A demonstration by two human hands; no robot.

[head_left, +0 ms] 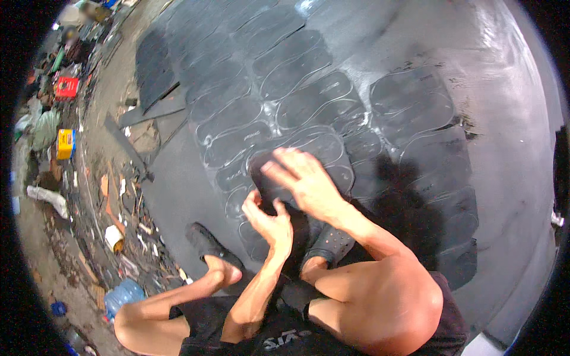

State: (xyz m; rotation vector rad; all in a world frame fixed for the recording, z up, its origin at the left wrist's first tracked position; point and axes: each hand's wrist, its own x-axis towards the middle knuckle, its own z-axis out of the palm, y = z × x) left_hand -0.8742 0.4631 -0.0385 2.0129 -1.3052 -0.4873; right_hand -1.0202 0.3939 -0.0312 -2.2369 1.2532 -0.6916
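Knee [392, 308] | hands on black template [267, 172] | rubber sheet [504, 118] | scraps left [127, 196]

My right hand [309, 181] covers most of the dark sole template [268, 178] beneath it, so its outline is lost. My left hand [268, 222] hides whatever its fingertips pinch. My right knee [386, 296] blocks the rubber sheet [504, 148] nearby. The litter [119, 202] at left is too small to identify, and a figure top left is blurred.
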